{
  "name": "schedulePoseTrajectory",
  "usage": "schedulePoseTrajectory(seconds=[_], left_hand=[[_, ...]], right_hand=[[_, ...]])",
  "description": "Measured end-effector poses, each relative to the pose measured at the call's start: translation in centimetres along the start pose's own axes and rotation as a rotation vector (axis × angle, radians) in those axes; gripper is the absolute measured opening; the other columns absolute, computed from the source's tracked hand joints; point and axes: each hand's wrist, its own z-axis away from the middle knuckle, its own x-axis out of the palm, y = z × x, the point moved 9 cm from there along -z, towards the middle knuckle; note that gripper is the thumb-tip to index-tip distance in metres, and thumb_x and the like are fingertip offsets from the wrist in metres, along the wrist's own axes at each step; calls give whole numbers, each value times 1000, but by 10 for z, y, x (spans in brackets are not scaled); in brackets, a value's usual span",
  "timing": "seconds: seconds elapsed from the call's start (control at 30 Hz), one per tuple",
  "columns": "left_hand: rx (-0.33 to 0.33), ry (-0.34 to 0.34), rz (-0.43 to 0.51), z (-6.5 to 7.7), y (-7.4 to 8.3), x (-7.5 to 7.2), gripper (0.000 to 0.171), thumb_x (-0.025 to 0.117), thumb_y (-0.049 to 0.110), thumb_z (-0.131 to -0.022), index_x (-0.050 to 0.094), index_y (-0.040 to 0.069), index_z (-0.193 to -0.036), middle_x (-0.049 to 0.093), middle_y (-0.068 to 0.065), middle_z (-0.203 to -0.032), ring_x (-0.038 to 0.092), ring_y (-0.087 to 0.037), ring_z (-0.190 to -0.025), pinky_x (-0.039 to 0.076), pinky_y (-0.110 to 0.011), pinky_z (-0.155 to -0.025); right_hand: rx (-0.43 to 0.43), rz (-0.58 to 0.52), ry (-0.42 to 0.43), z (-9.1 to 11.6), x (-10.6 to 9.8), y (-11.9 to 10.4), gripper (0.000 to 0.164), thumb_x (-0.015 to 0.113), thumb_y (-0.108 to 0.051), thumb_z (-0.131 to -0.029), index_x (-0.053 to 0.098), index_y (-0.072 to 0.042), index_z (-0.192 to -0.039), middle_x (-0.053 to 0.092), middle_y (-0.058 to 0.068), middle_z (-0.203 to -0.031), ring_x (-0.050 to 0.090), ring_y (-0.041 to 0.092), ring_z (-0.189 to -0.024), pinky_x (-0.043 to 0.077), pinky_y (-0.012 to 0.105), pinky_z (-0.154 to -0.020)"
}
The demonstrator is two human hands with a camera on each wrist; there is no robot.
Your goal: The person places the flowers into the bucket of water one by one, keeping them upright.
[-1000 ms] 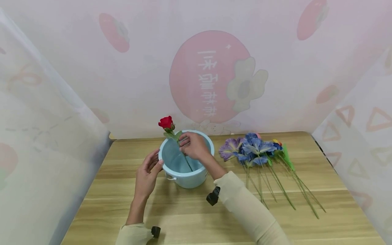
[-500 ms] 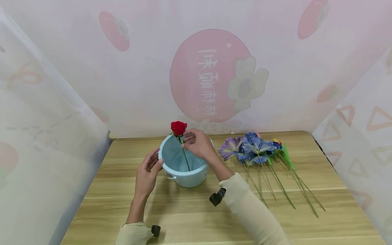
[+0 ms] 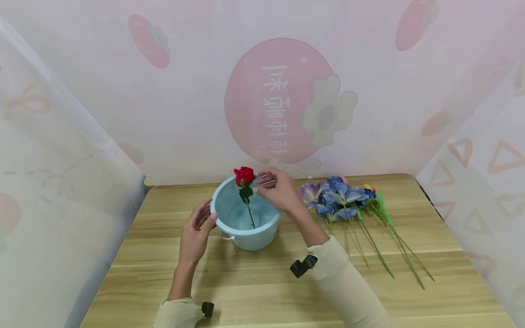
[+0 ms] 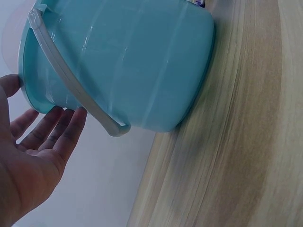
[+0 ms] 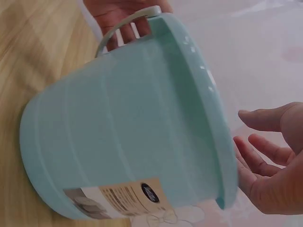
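Observation:
A light blue bucket [image 3: 256,239] stands on the wooden table. My left hand [image 3: 194,237] holds its left side, thumb at the rim and fingers against the outer wall beside the white handle [image 4: 71,80] in the left wrist view. Inside the bucket stands a red rose [image 3: 244,176], its leafy stem running down to the bottom and its bloom above the rim. My right hand [image 3: 280,190] hovers over the right part of the rim, just right of the bloom, with fingers apart and nothing between them. The right wrist view shows this hand [image 5: 274,161] close to the rim.
Right of the bucket lies a pile of artificial flowers [image 3: 342,196], blue and purple blooms toward the back, long green stems [image 3: 377,250] toward the front. A printed backdrop [image 3: 184,105] rises behind the table [image 3: 254,291].
My right hand has let go of the rose and drawn back to the right. The rose has swung right and lower, now standing on its own in the bucket. My left hand stays put.

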Motion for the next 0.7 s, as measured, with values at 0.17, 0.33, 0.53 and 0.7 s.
schedulePoseTrajectory(seconds=[0.17, 0.33, 0.53, 0.7], left_hand=[[-5, 3, -2, 0, 0, 0, 49, 69, 20, -107, 57, 13, -155, 66, -19, -145, 68, 0, -120, 62, -16, -91], [-8, 6, -4, 0, 1, 0, 49, 69, 21, -107, 57, 13, -154, 66, -19, -145, 68, -3, -120, 62, -15, -91], [-7, 4, -1, 0, 1, 0, 49, 68, 21, -108, 57, 13, -155, 65, -19, -145, 68, -5, -122, 62, -16, -92], [-8, 1, 8, 1, 0, 1, 49, 68, 20, -108, 57, 13, -155, 65, -20, -145, 68, -4, -121, 62, -16, -92]], right_hand=[[-8, -42, 18, 10, -20, -3, 46, 79, -9, -98, 66, -5, -141, 72, 22, -133, 73, 36, -119, 65, 45, -100], [-6, -59, 56, 20, -42, 1, 45, 79, -10, -97, 66, -8, -141, 72, 21, -133, 73, 35, -119, 64, 47, -102], [2, -52, 94, 33, -68, 17, 47, 79, -12, -98, 64, -7, -142, 70, 20, -134, 71, 35, -121, 62, 47, -103], [18, -12, 126, 45, -94, 33, 47, 79, -15, -99, 63, -6, -143, 71, 20, -134, 70, 36, -122, 63, 35, -99]])
